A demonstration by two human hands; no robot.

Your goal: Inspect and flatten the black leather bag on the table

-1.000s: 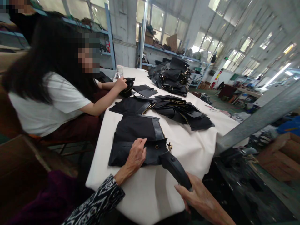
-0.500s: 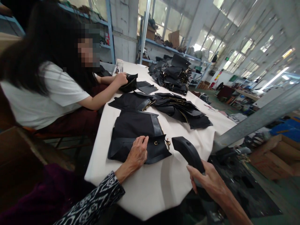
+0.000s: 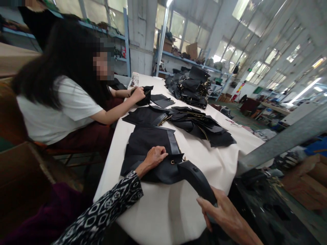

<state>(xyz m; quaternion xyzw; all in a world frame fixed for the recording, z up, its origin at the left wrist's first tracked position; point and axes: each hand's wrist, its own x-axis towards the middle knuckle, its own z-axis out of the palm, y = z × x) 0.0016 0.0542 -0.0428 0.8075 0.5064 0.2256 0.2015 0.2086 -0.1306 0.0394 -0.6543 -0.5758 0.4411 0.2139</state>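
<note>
My left hand [image 3: 155,156] is closed with curled fingers at the raised edge of a black bag panel [image 3: 143,139], which lies on the white-covered table [image 3: 163,200]. This panel has a zip along its right edge and a small gold D-ring [image 3: 172,162] on its near flap. In my right hand [image 3: 222,207] is the handle of a black, curved handheld tool [image 3: 198,178]; I cannot make out its exact kind. The tool's blunt head is at the panel's right end, close to the D-ring. Whether it touches the panel is unclear.
Beyond the panel lie more black panels with gold zips [image 3: 201,122] and a tall stack [image 3: 192,85]. A co-worker in a white shirt [image 3: 74,98] sits at the left, handling a black piece [image 3: 145,96]. A slanting metal post [image 3: 281,141] stands at the right.
My right hand has brought the curved tool left and down, from beside the panel to its right end. My left hand's fingers have drawn together more at the flap. The view has shifted slightly.
</note>
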